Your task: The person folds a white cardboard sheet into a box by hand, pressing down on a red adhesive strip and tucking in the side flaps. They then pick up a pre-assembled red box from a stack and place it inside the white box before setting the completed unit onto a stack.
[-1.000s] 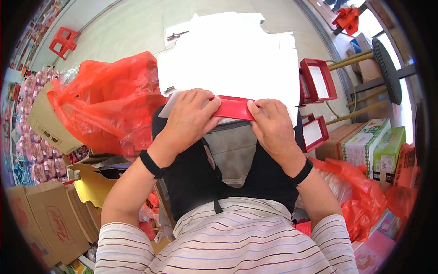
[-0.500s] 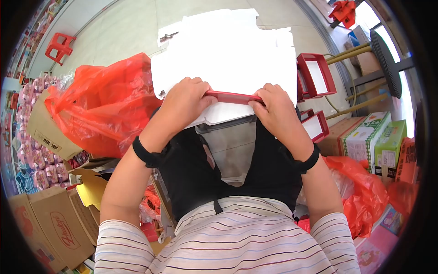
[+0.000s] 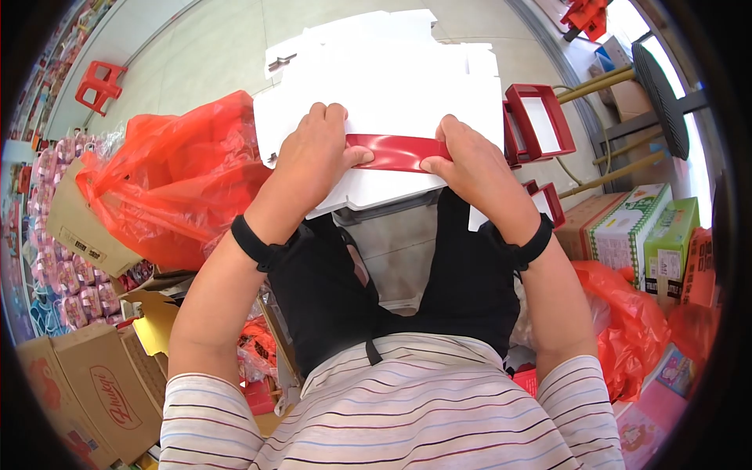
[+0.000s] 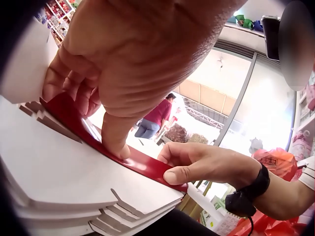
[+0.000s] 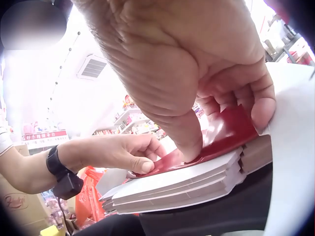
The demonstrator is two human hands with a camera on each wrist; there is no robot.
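Note:
A glossy red strip (image 3: 395, 153) lies across a stack of white cardboard sheets (image 3: 384, 86). My left hand (image 3: 313, 153) grips its left end, the thumb on its face. At the other end my right hand (image 3: 474, 164) pinches it between thumb and fingers. The left wrist view shows the red strip (image 4: 147, 166) slightly bowed above the layered sheets (image 4: 69, 172), its edge near the stack. In the right wrist view, the strip (image 5: 224, 132) has fingers curled behind it and the thumb in front.
Two red-rimmed white box trays (image 3: 558, 117) stand right of the stack. A large red plastic bag (image 3: 172, 180) lies on the left, with cardboard boxes (image 3: 94, 392) below it. More boxes (image 3: 627, 235) and another red bag (image 3: 627, 329) are at the right; a red stool (image 3: 100, 84) stands farther off.
Both hands have moved forward over the white sheets with the red strip. The strip tilted until mostly its edge showed, then turned its broad face up again.

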